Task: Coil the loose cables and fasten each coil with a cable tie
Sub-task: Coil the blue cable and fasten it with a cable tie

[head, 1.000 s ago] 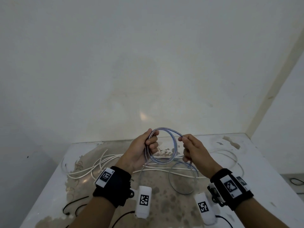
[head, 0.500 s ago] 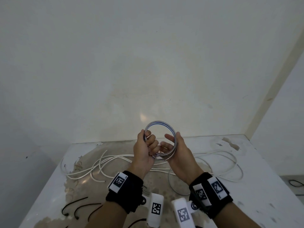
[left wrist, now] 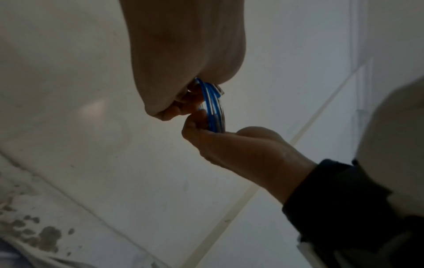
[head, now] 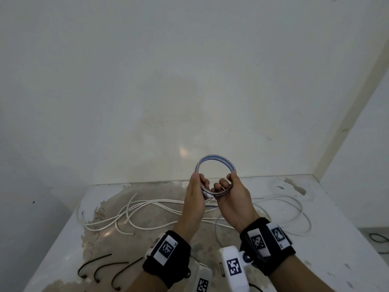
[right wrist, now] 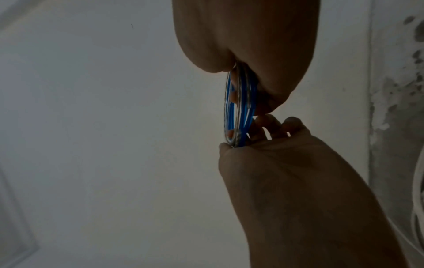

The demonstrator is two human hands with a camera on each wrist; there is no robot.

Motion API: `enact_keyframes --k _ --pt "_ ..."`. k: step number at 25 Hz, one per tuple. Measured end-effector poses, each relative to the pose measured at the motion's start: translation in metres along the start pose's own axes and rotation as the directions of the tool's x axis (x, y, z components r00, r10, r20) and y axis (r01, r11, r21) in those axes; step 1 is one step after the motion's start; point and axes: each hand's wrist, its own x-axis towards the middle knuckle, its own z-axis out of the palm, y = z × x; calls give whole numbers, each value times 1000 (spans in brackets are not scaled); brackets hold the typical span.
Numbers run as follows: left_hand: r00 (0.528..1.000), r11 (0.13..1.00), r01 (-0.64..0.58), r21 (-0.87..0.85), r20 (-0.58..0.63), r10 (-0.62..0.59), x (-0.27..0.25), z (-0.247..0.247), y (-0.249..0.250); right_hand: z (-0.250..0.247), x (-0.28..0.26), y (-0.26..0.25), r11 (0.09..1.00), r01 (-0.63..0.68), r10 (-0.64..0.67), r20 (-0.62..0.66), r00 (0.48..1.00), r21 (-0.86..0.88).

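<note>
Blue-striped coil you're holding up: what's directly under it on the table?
Under the coil, gripped by the left hand and right hand, loose white cables lie on the stained table. The hands and wrists cover the stretch right below.

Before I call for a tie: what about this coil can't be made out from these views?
- Coil lower arc: head view, hidden by the left hand and right hand.
- Its free end: one stub shows by the left fingers; the other is not visible.
- Number of turns: wrist views are dim and edge-on.
- Ties: too small to tell whether locked.
</note>
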Motion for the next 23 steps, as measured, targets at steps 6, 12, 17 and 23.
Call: enact_keyframes --k 6,12,17,23 --pt "999 993 -41 -113 16 43 3 5 23 -11 -8 16 825 -49 75 23 997 -564" --pt "989 877 149 -457 66 -134 19 -14 38 -26 -18 4 669 194 -23 241 970 -717" --pt "964 741 263 -617 196 -180 25 -33 39 -53 -11 -2 -24 693 -254 675 693 -721" --pt "961 678 274 -682 227 -160 32 -51 47 -77 -10 -10 -185 766 -114 788 606 -616"
